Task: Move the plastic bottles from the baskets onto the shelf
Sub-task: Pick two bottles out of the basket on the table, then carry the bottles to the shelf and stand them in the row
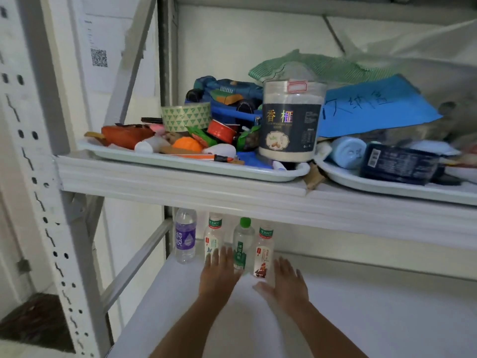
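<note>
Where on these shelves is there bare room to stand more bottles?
The lower shelf is bare right of the red-label bottle and in front of the bottle row, around the left hand and right hand. The upper shelf is crowded: left tray and right tray are heaped full.

Four plastic bottles point(222, 241) stand upright in a row at the far left of the lower shelf point(361, 306). Left hand point(219, 272) and right hand point(287, 282) reach toward them, fingers straight, holding nothing.
</note>
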